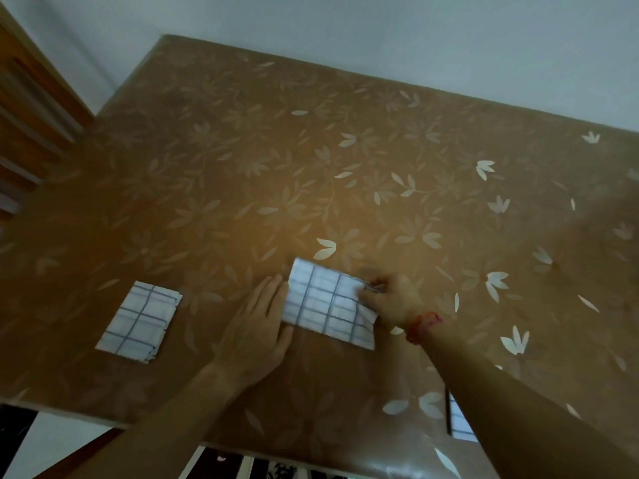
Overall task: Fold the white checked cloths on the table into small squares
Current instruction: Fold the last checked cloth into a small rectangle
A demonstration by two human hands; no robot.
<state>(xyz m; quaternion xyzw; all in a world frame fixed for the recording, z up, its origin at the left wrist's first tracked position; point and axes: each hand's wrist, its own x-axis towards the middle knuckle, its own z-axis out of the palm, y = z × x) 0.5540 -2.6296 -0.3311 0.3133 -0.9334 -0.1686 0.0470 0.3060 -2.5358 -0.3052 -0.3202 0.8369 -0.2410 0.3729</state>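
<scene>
A white checked cloth (328, 302), folded to a rectangle, lies near the middle front of the brown table (311, 150). My left hand (257, 326) lies flat beside its left edge, fingers straight and touching the cloth's side. My right hand (387, 299) pinches the cloth's right edge with curled fingers. A second white checked cloth (140, 321), folded into a small square, rests flat to the left. A third checked cloth (458, 423) shows partly under my right forearm at the table's front edge.
The table has a brown cover with pale leaf patterns and stands against a white wall (415, 36). A wooden door frame (31, 98) rises at the far left. A red band (423, 324) circles my right wrist.
</scene>
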